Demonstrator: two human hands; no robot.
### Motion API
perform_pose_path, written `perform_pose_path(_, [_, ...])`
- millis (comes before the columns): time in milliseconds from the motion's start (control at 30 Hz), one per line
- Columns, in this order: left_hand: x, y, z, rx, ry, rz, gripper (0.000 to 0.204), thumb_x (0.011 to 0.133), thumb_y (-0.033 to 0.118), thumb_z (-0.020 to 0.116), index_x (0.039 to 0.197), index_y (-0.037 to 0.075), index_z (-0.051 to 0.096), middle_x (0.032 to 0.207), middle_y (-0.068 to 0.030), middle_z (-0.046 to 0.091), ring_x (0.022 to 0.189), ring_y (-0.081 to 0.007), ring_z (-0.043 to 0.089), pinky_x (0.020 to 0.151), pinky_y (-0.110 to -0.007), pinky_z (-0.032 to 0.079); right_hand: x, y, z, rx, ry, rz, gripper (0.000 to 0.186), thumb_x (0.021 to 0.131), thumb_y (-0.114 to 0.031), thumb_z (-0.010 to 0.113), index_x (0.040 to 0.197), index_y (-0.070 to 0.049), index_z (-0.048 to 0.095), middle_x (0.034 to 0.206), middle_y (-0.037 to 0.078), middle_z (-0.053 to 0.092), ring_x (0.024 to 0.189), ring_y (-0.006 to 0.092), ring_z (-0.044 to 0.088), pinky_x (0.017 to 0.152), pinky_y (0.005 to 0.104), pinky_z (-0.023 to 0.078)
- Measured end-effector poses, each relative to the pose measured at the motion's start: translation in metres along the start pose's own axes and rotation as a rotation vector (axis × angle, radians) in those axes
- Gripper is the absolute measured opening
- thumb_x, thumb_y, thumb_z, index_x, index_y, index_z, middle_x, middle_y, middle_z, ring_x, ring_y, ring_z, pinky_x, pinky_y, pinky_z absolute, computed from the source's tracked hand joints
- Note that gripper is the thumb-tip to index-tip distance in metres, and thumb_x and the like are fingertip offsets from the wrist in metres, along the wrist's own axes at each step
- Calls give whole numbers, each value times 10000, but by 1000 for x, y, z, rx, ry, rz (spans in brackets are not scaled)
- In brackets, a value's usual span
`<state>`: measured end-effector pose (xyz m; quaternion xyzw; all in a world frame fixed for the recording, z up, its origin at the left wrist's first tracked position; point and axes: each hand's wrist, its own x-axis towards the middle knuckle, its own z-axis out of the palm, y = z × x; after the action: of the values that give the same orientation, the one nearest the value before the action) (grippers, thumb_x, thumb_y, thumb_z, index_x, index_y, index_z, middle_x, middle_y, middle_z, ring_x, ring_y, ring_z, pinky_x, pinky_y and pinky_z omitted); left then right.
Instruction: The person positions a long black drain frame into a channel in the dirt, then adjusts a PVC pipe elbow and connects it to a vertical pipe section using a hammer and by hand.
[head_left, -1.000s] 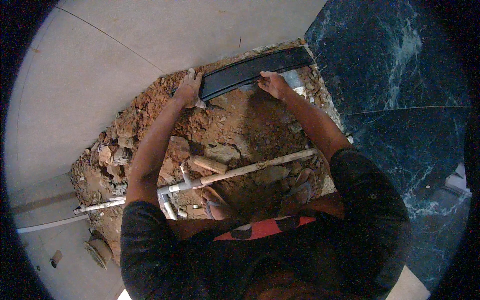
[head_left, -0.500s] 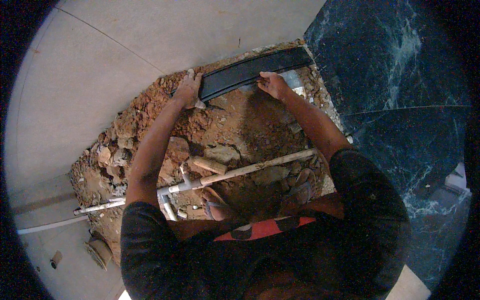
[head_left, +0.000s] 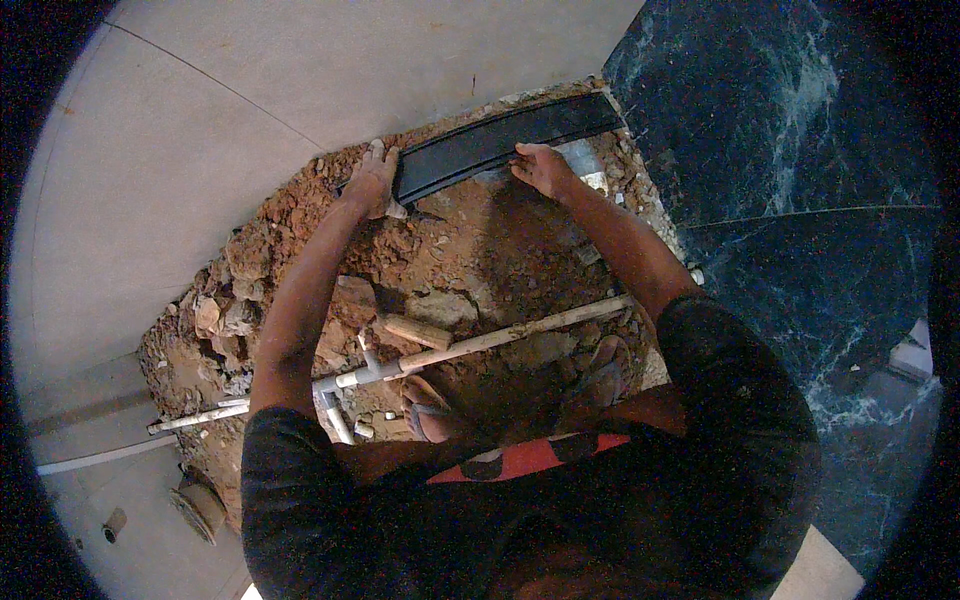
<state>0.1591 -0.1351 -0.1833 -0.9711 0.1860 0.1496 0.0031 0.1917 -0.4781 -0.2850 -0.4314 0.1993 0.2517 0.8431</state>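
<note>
1. Leftmost, loose rubble [head_left: 250, 258] borders the work; the left grip [head_left: 372, 185] lies to the right of it, over the left end of a long black panel [head_left: 490, 143]. Digits extended and slightly apart, not wrapped around anything. Whether the panel continues beneath the palm: cannot tell.
2. Panel location: in the dug-out strip of brown earth [head_left: 440, 250], along the far side by the pale slab [head_left: 300, 80], running slightly upward to the right until its far end nears the dark marbled flooring [head_left: 740, 130].
3. Handling (judgement): probably stiff along its length, moderately heavy for its size, and awkward to hold level from one end alone. Material uncertain; if stone, the corners could chip or a long span crack under twisting. The face looks smooth, so dusty skin may slide on it.
4. Where to take hold (judgement): the left end plus the raised near edge, well apart, so that both share the weight; the thin ridge itself seems a poor lifting point.
5. Right grip [head_left: 543, 170]: digits curled at the near edge, right of the panel's middle. Whether they pinch the edge or merely rest against it: cannot tell.
6. Change against the earlier frame: the whole view shifts slightly leftward, panel and slab together, suggesting head motion. Both hands keep their places along the panel; no clear displacement.
</note>
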Motion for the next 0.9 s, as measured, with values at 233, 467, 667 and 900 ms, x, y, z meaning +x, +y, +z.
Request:
perform_pose_path(233, [9,-10,18,102,57,46,1142,561,322,874,1408,-29,195,1424,-299,227,1312,-436,290,1053,-490,324,-7,-5,2,-5,-44,15,115,847,-163,630,905,-82,573,898,51,580,858,203,571,798,357,496])
perform_pose_path(467, [13,-9,23,104,123,69,1104,585,314,857,1405,-31,204,1407,-296,274,1295,-429,321,1039,-485,346,6,2,-16,-49,-67,-72,105,852,-160,619,902,-80,573,886,56,581,844,199,569,787,359,494])
perform_pose_path(667, [1,-4,12,46,136,65,1103,591,339,852,1407,-25,206,1423,-287,260,1299,-428,314,1046,-484,336,3,0,-8,13,-26,-14,95,845,-155,623,890,-87,574,870,52,587,839,195,571,786,356,494])
perform_pose_path(900, [-12,13,-14,59,84,29,1126,558,355,866,1395,-27,218,1409,-268,281,1275,-417,337,1021,-497,354,-11,-5,5,8,-29,2,96,840,-169,624,879,-101,568,866,40,595,833,191,590,783,354,496])
